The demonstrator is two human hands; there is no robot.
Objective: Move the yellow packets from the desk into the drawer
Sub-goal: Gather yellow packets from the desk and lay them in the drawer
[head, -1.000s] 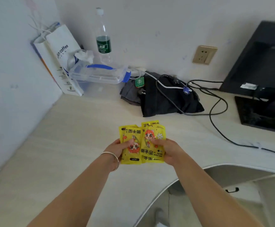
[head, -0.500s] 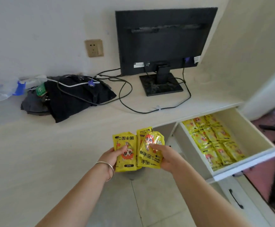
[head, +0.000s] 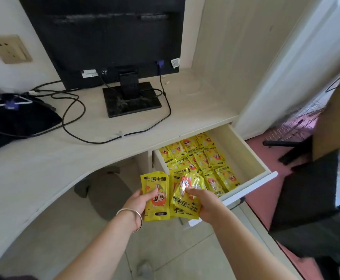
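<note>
1. Holding a flat, glossy yellow foil packet (head: 156,196) with a cartoon face, the left hand (head: 137,201) has its thumb pressed across the front and its fingers hidden behind, so the packet stands upright and facing the person (probably so its print can be checked before it goes in).
2. The right hand (head: 203,203) is closed on a small fan of similar yellow sachets (head: 185,197), thumb on top and fingers curled underneath; how many are in the fan I cannot tell, since they overlap.
3. Both loads hang in the air just in front of the pale wooden pull-out drawer (head: 244,150), near its front left corner, over the tiled floor (head: 165,259) and not yet above the drawer's inside.
4. The drawer stands pulled well out from under the light wood-grain desk (head: 43,158), and its left part is already filled with rows of matching stored yellow packets (head: 203,158) (the right part shows bare wood, so there is room).
5. My judgement: this is the carrying step, with placing next; the hands would need to travel right and forward over the bare part.
6. One risk: the slippery fan in the right hand could shed a sachet onto the floor.
</note>
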